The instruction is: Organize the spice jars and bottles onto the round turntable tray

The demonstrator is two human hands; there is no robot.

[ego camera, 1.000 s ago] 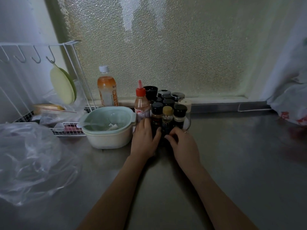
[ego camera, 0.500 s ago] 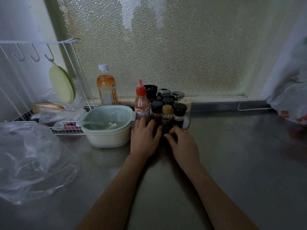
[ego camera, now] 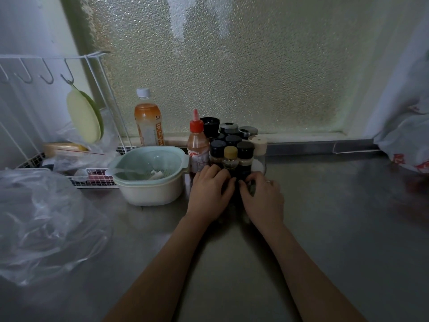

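Several spice jars stand packed together against the window ledge: a red-capped sauce bottle (ego camera: 197, 145) on the left, a yellow-capped jar (ego camera: 230, 152) in front between two black-capped jars (ego camera: 245, 148), and a beige-capped jar (ego camera: 259, 142) on the right. Of the turntable tray (ego camera: 234, 203) beneath them, only a dark strip shows between my hands. My left hand (ego camera: 209, 191) lies curled against the front left of the cluster. Fingers bent at the jars' bases, my right hand (ego camera: 262, 196) grips the front right.
A mint colander in a white bowl (ego camera: 148, 180) sits just left of the jars. An orange drink bottle (ego camera: 148, 122) and a white wire rack (ego camera: 97, 181) stand behind it. Crumpled clear plastic (ego camera: 41, 219) lies far left, a white bag (ego camera: 408, 147) far right.
Both hands stay at the front of the jar cluster; the fingers shift only slightly. The view has drifted a little.
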